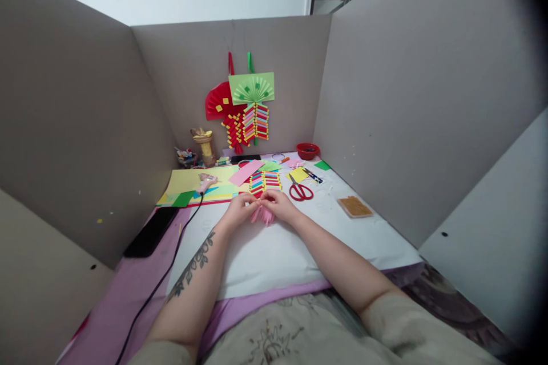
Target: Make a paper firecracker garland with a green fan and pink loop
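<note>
"Pink paper fringe (266,218), in the head view: where was it under your hands?"

"It was at the middle of the table, over the white sheet (240,268), just on your side of the row of coloured paper rolls (257,182). Its loose strips pointed toward you. Whether they rested on the sheet or hung slightly above it, you could not tell from that angle."

"And your fingers?"

"Your left hand (240,209) and right hand (280,206) met at the fringe's upper end, thumb and forefinger of each pinched together on it. Your fingertips hid the exact edge, so you could not tell whether a small extra piece sat between them."

"How was it likely to handle?"

"Very light, you would have judged, and limp along the cut strips, with little stiffness except where the uncut band gathered at the top. It seemed more apt to crease or tear than to slip."

"So where was the good hold?"

"Right where you had it: on the gathered top band, with a flat, gentle pinch from both sides. The strips offered you nothing firm; a tug on one could have ripped it at its root."
</note>
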Demonstrator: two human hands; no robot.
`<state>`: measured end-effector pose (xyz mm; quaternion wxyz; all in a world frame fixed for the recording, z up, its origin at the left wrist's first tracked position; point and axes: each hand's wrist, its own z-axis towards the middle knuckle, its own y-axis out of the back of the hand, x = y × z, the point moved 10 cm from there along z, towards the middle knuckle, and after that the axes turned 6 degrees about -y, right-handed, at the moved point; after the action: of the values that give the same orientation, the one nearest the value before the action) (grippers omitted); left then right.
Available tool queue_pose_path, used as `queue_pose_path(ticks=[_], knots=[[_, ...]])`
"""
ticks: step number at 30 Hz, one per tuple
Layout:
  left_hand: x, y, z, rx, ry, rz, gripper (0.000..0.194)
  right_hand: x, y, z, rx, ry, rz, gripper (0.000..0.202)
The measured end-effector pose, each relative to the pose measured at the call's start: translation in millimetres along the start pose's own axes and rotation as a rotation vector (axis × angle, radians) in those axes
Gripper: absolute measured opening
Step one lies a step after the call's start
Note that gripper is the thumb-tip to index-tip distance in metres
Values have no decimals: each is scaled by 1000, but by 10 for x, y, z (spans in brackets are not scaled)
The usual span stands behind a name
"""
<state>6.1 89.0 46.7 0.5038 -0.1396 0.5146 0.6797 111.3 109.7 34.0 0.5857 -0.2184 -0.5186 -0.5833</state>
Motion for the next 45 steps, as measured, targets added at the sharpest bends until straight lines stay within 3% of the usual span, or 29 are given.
queue_pose_path(ticks=[10,20,25,30,37,45], knots=[[-36,54,8,-27,18,-27,20,17,-2,-13,12,-66,86,7],[-38,-7,5,47,16,27,25,45,3,5,13,31,79,10],[27,-34,-29,49,97,-23,24,135,-5,-2,23,115,62,9],[61,-66,-48,55,122,-70,22,153,0,-8,39,94,46,8],[80,3,-15,-37,76,-40,19,71,16,3,9,15,9,5],[-35,6,-14,-27,51,-8,22,26,45,18,-30,-26,28,3]])
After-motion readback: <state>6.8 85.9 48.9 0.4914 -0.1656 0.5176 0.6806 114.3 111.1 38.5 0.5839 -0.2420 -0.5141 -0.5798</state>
